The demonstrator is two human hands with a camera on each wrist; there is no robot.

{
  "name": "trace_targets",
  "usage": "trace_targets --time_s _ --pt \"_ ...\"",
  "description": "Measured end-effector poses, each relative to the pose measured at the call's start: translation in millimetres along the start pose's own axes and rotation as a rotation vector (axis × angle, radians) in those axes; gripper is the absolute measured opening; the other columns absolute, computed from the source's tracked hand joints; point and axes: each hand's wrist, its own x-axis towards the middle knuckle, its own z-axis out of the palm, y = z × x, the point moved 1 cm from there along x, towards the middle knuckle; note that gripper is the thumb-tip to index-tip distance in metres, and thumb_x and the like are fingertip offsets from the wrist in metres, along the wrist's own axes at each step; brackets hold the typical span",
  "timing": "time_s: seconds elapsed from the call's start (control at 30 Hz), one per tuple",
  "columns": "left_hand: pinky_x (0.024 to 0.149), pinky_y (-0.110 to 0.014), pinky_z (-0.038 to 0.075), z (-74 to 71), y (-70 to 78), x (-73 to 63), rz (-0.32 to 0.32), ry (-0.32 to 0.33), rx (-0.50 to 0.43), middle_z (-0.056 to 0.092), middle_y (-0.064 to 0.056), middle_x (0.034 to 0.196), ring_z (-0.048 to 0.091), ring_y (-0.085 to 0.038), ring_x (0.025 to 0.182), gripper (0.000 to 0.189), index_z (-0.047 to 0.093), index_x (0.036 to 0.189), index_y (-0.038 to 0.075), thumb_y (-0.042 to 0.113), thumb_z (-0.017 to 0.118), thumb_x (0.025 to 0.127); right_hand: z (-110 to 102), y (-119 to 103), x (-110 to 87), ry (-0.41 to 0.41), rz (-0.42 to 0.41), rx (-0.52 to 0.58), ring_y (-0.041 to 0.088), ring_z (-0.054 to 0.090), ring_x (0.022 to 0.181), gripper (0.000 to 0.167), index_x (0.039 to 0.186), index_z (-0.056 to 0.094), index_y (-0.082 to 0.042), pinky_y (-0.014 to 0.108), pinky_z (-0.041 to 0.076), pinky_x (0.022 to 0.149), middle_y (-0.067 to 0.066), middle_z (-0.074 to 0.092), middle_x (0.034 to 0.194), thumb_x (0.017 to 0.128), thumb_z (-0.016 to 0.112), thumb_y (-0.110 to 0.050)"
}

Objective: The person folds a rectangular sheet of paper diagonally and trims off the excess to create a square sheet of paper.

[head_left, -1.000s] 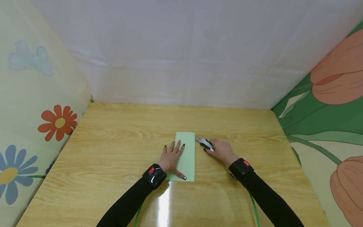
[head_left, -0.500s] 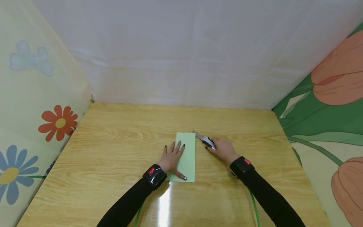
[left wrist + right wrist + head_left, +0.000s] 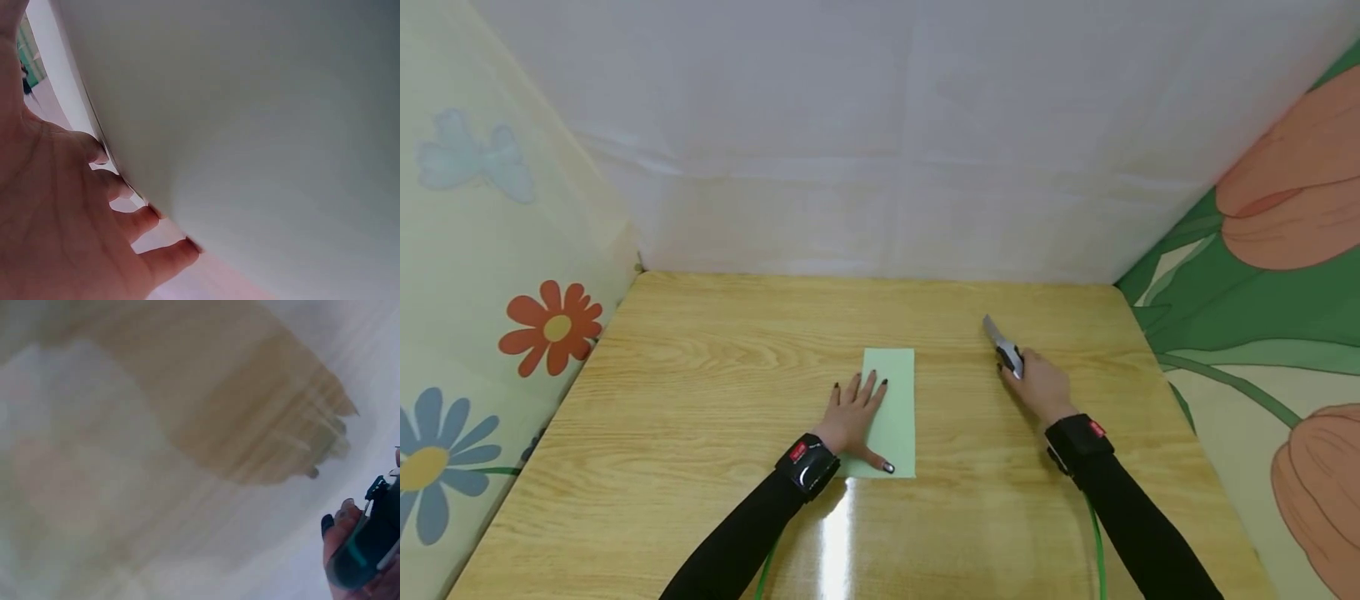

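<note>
A light green rectangular sheet of paper (image 3: 898,417) lies flat near the middle of the wooden table. My left hand (image 3: 852,418) presses it with spread, straight fingers over its left part, so that edge is partly hidden. In the left wrist view the fingertips (image 3: 187,245) meet a pale, out-of-focus surface. Well to the right of the paper, my right hand (image 3: 1037,385) grips a utility knife (image 3: 1012,360) by its grey and black handle, the blade pointing away and to the left. The dark end of the handle shows in the right wrist view beside the fingers (image 3: 340,531).
The wooden tabletop (image 3: 722,367) ends at a white curtain (image 3: 880,167) behind. A flower-printed cloth (image 3: 482,250) hangs on the left and another with large tulips (image 3: 1247,317) on the right. Green cables (image 3: 1097,550) trail from both wrist bands.
The right hand with the utility knife moves from the paper's top right corner out to the right and slightly away. The left hand and the paper stay put.
</note>
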Motion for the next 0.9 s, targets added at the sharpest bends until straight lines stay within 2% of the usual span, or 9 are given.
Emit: trace_targets --time_s 0.2,0.43,0.7,0.8,0.9 --pt "0.109 -0.061 0.008 1.4 -1.6 -0.4 0.002 0.002 0.008 0.001 -0.018 0.156 0.000 -0.040 0.141 0.128 0.013 0.151 0.007 0.065 0.078 0.056 -7 19 -10.6 0.008 0.053 -0.011 0.024 0.048 0.054 0.036 0.079 0.050 0.002 0.034 0.035 0.044 0.012 0.048 0.066 0.089 0.060 -0.032" --pt "0.110 -0.060 0.007 -1.5 -0.4 1.5 0.001 -0.018 0.026 -0.001 -0.017 0.156 -0.002 -0.039 0.141 0.128 0.011 0.151 0.009 0.067 0.076 0.057 -8 24 -16.4 0.004 0.116 -0.103 0.031 0.054 0.060 0.045 0.091 0.053 0.010 0.041 0.042 0.048 0.022 0.054 0.079 0.090 0.060 -0.035" --pt "0.110 -0.061 0.006 -4.3 2.2 -0.4 0.017 -0.014 -0.010 0.000 -0.019 0.156 -0.002 -0.040 0.141 0.127 0.012 0.151 0.006 0.064 0.077 0.058 -8 23 -17.9 -0.002 0.148 -0.143 0.037 0.057 0.063 0.047 0.093 0.051 0.009 0.044 0.044 0.050 0.024 0.055 0.077 0.091 0.058 -0.037" --pt "0.110 -0.060 0.006 -2.9 1.7 -0.8 0.019 -0.021 -0.006 -0.002 -0.018 0.156 -0.003 -0.040 0.141 0.127 0.010 0.151 0.008 0.065 0.076 0.059 -6 22 -19.3 0.005 0.169 -0.158 0.038 0.057 0.070 0.050 0.094 0.050 0.008 0.046 0.043 0.058 0.025 0.054 0.081 0.091 0.057 -0.042" --pt "0.110 -0.061 0.006 -1.2 1.3 -1.4 0.019 -0.014 -0.008 -0.002 -0.018 0.156 -0.003 -0.040 0.141 0.127 0.010 0.151 0.008 0.065 0.077 0.059 -5 14 -20.9 0.067 0.147 -0.157 0.040 0.053 0.082 0.054 0.101 0.049 0.008 0.048 0.041 0.068 0.026 0.052 0.089 0.090 0.056 -0.045"
